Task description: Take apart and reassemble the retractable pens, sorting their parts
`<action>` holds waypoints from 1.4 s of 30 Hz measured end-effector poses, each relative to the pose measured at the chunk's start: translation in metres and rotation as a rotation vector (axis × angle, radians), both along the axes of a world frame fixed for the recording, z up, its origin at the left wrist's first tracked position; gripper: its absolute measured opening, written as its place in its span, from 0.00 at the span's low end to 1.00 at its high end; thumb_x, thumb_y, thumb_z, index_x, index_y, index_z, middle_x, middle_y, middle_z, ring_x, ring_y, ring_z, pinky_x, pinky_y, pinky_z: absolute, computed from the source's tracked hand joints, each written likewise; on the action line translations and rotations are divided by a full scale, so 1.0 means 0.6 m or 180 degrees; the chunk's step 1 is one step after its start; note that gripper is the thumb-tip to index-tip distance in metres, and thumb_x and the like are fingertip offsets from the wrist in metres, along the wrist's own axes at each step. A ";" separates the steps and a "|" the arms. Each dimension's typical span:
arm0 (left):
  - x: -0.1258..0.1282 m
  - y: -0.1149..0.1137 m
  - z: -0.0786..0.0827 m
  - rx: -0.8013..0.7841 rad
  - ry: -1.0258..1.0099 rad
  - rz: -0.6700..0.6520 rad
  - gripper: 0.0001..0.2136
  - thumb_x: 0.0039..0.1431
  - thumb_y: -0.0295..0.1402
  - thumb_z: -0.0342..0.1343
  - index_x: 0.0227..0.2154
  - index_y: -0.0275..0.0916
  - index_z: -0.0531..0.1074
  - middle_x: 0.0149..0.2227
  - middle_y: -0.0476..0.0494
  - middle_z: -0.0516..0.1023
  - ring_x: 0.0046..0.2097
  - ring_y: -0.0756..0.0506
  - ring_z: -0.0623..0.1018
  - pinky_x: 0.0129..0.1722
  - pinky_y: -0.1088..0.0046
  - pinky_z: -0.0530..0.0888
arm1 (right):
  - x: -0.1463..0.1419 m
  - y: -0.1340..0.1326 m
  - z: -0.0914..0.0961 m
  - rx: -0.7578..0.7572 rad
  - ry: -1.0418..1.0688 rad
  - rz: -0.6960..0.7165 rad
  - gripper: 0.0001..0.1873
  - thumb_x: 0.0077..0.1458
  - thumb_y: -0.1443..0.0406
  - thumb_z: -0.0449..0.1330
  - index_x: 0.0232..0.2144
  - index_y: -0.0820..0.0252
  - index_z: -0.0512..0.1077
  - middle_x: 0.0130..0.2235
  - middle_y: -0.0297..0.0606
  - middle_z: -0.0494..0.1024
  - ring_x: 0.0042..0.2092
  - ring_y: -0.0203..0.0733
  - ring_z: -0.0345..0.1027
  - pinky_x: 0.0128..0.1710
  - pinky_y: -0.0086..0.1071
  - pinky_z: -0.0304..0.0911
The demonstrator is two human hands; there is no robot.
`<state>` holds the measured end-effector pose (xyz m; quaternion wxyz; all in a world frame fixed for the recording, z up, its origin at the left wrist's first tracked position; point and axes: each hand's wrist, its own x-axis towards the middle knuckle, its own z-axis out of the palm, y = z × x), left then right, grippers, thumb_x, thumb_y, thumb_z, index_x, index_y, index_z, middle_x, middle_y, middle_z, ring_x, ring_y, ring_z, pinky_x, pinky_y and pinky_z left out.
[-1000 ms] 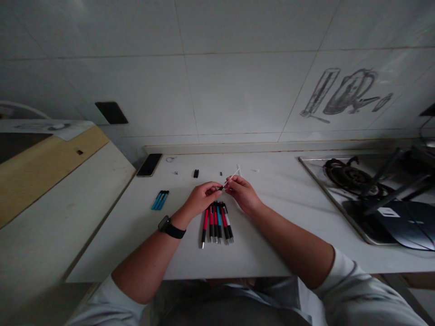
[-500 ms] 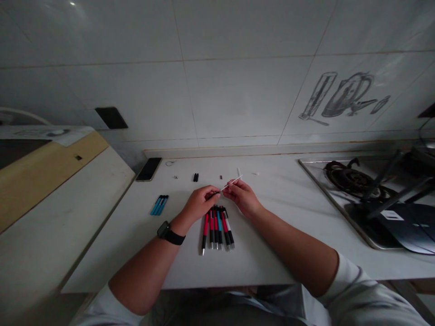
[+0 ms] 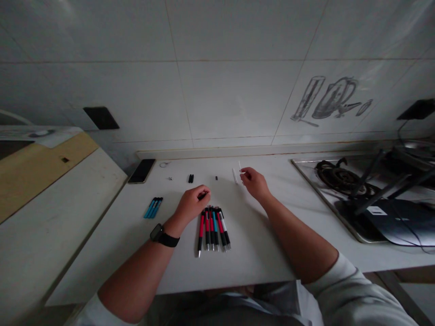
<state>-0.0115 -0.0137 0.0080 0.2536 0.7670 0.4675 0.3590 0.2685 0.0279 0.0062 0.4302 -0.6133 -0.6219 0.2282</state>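
My left hand (image 3: 193, 200) is closed around a small black pen part (image 3: 202, 196), mostly hidden by the fingers. It hovers just above the top ends of a row of pens (image 3: 211, 228) with red, blue and white barrels and black grips. Farther right, my right hand (image 3: 255, 183) pinches a thin white pen refill (image 3: 239, 165) at its fingertips. Beside those fingertips, white refills (image 3: 234, 175) lie on the counter. Blue pen barrels (image 3: 153, 208) rest left of my left hand. Beyond it are black pen grips (image 3: 190, 178) and a tiny dark piece (image 3: 216, 178).
A phone (image 3: 142, 171) lies at the counter's back left, near a thin ring (image 3: 164, 165) and tiny pieces (image 3: 170, 178). To the right sits a gas stove (image 3: 335, 176) with a black object (image 3: 394, 222) on it. A cabinet-like panel (image 3: 68, 185) stands at left.
My hands have moved apart. The right one has carried the refill away from the black part, rightward to beside the lying refills. My left hand keeps the black part. The view has shifted slightly.
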 end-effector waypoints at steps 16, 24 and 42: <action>0.006 -0.009 0.007 0.0018 0.0254 -0.0041 0.07 0.65 0.36 0.54 0.36 0.41 0.76 0.29 0.51 0.77 0.30 0.50 0.75 0.34 0.76 0.69 | -0.001 0.008 -0.017 -0.0450 -0.1863 -0.0018 0.15 0.64 0.64 0.57 0.49 0.57 0.79 0.48 0.44 0.80 0.45 0.42 0.74 0.47 0.30 0.63; 0.006 -0.010 0.009 0.0065 0.0330 -0.0074 0.07 0.65 0.36 0.55 0.37 0.42 0.77 0.28 0.51 0.78 0.31 0.49 0.76 0.34 0.76 0.69 | -0.002 0.000 -0.016 -0.0252 -0.1980 0.0197 0.15 0.65 0.64 0.57 0.46 0.56 0.82 0.50 0.46 0.80 0.45 0.45 0.74 0.46 0.33 0.65; 0.008 -0.011 0.010 0.0000 0.0350 -0.0169 0.06 0.63 0.32 0.56 0.36 0.42 0.78 0.33 0.48 0.82 0.35 0.47 0.79 0.37 0.74 0.72 | -0.002 0.005 -0.020 -0.0119 -0.1855 0.0291 0.15 0.64 0.66 0.57 0.49 0.55 0.81 0.52 0.43 0.81 0.49 0.47 0.75 0.51 0.34 0.65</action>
